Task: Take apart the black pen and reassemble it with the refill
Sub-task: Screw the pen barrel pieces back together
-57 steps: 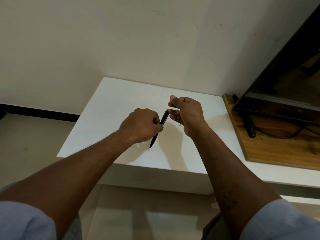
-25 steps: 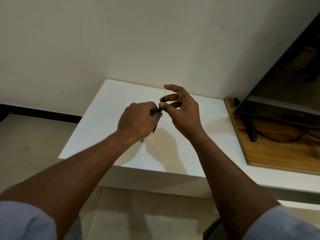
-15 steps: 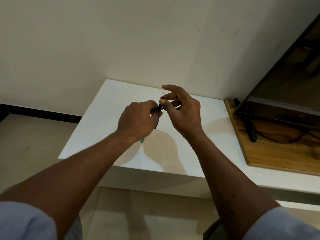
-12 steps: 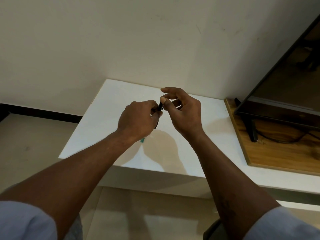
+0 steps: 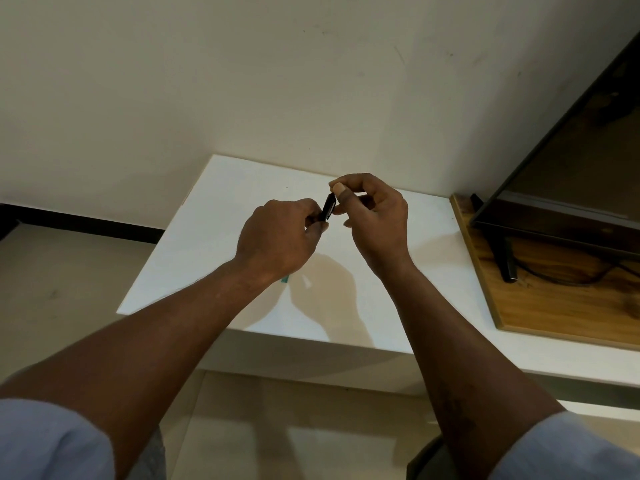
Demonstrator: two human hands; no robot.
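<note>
Fingers of the left hand are gripping the black pen; the right hand is pinching its top, maybe pushing the refill in. Next: push gently, straight.

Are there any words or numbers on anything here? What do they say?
No words or numbers can be read anywhere.
On the black pen no print shows; the left hand and right hand cover most of it.
On the dark screen: nothing, it is blank.
On the teal bit lying on the white table: too small to tell.
</note>
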